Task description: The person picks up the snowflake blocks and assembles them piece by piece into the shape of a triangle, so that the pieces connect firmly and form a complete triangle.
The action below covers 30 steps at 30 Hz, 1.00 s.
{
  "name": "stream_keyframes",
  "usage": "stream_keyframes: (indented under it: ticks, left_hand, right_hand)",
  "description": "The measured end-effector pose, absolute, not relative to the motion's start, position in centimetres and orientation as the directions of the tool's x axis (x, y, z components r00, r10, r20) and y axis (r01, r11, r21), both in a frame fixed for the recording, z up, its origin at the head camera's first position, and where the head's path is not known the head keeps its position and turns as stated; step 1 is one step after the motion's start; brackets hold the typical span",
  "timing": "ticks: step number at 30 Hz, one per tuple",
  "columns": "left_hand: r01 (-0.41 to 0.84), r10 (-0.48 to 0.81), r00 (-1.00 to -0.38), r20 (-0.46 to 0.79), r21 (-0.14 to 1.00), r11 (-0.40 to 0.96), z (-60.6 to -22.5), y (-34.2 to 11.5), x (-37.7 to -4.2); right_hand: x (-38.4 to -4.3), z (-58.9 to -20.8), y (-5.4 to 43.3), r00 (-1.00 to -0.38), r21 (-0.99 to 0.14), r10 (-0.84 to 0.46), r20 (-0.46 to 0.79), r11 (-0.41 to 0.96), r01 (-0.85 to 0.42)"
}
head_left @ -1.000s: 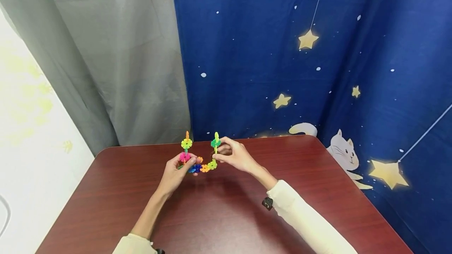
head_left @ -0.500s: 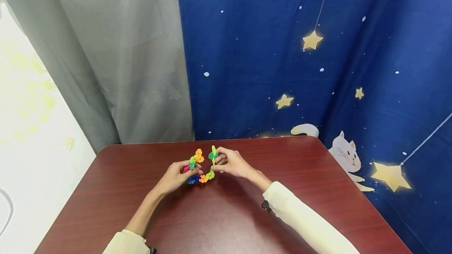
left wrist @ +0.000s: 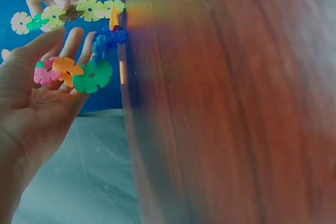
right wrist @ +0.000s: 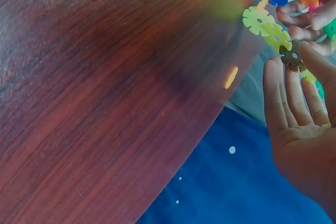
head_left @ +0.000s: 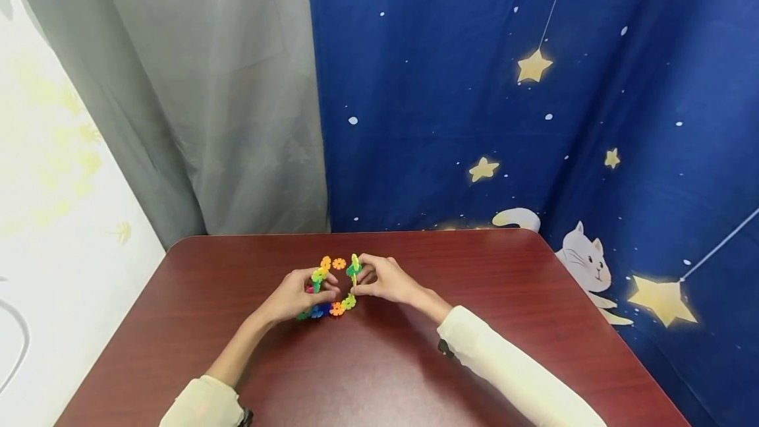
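Note:
A U-shaped chain of colourful flower-shaped plastic linking discs (head_left: 337, 309) stands between both hands above the table. My left hand (head_left: 296, 294) holds the chain's left side, near pink, orange and green discs (left wrist: 93, 76). That side ends in a yellow-green disc (head_left: 319, 275) and an orange one (head_left: 326, 263). My right hand (head_left: 384, 279) pinches the right side at a brown disc (right wrist: 292, 55), between thumb and fingers. Blue discs (left wrist: 109, 41) join the two sides at the bottom. A loose orange disc (head_left: 339, 263) lies on the table behind the chain.
The reddish-brown wooden table (head_left: 379, 361) has its far edge just beyond the hands. Behind it hang a grey curtain (head_left: 255, 117) and a blue curtain (head_left: 427, 117) with stars and a cat. A white surface (head_left: 59, 216) is at the left.
Both hands have come down with the chain. Its left side, upright a second ago, has turned, and its orange end now leans over beside the loose orange disc. The head view has shifted slightly.

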<state>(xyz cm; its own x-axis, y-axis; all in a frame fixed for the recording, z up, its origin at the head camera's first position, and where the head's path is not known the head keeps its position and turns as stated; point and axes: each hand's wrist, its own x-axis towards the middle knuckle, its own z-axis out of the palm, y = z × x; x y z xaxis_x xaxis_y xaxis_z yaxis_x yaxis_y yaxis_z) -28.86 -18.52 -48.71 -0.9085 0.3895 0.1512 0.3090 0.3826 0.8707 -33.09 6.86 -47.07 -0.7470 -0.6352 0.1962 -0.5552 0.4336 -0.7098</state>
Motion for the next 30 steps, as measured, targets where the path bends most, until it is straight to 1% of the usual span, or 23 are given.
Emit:
stream_keyframes:
  ticks: [5,9,13,21,25,30]
  left_hand:
    - [0.355,0.386,-0.898,0.213,0.868,0.347,-48.8,-18.7,-29.2]
    - [0.384,0.335,-0.905,0.263,0.843,0.377,-48.7,-18.5,-29.3]
    - [0.366,0.264,-0.925,0.274,0.832,0.417,-48.7,-18.1,-29.3]
    - [0.318,0.211,-0.943,0.256,0.879,0.355,-48.6,-17.7,-29.4]
    - [0.31,0.196,-0.947,0.255,0.884,0.35,-48.7,-17.8,-29.2]
    - [0.307,0.193,-0.948,0.254,0.89,0.336,-48.9,-17.8,-29.3]
  right_hand:
    - [-33.0,-47.1,6.7,-0.735,-0.698,-0.645,0.209,0.428,-0.574]
    - [-33.0,-47.2,6.5,-0.735,-0.689,-0.637,0.234,0.424,-0.588]
    - [-33.1,-47.4,6.1,-0.738,-0.682,-0.627,0.249,0.428,-0.594]
    - [-32.9,-47.0,5.4,-0.745,-0.681,-0.61,0.27,0.426,-0.596]
    - [-33.1,-46.8,5.4,-0.733,-0.678,-0.642,0.226,0.437,-0.591]
    - [-34.6,-46.0,6.2,-0.695,-0.649,-0.71,0.114,0.476,-0.593]
